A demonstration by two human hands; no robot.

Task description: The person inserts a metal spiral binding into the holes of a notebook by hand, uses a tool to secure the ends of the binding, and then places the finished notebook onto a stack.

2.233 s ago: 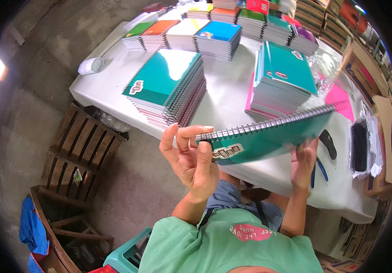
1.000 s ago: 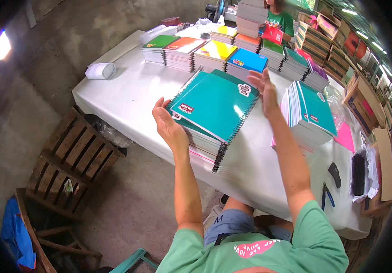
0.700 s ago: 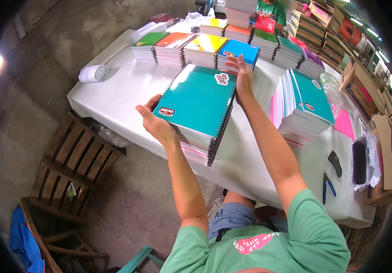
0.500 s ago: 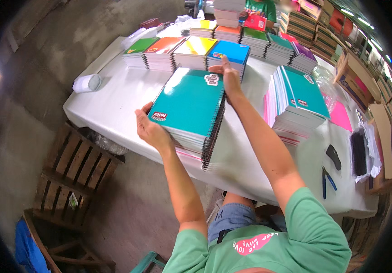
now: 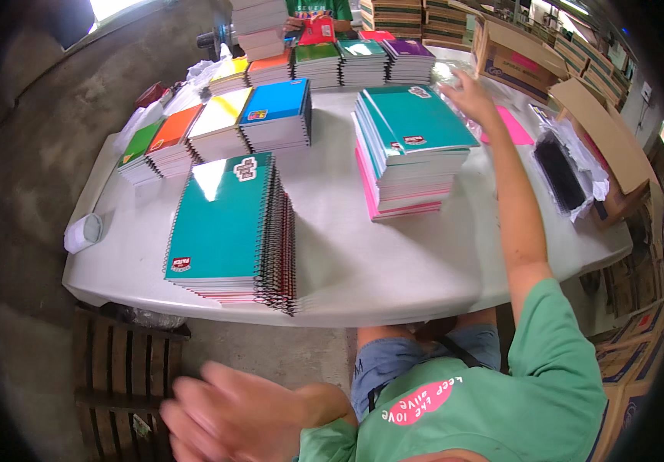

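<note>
My left hand hovers off the table's near edge at lower left, blurred, fingers apart and nothing seen in it. Stretched far over the table, my right hand has its fingers spread beside the far right corner of a tall stack of teal-covered notebooks; whether it touches the stack I cannot tell. That stack shows no coils on its visible sides and has pink sheets low down. Nearer and to the left stands a stack of spiral notebooks, teal cover on top, black coils along its right side. Neither hand is on it.
Rows of spiral notebooks in several colours line the far side, with a person in green behind. Clear plastic, a pink sheet and an open carton lie to the right. A white roll sits at the left edge.
Both hands have let go of the spiral notebook stack. The left has drawn back below the table edge; the right has reached to the far right. The view has turned, and the pliers no longer show.
</note>
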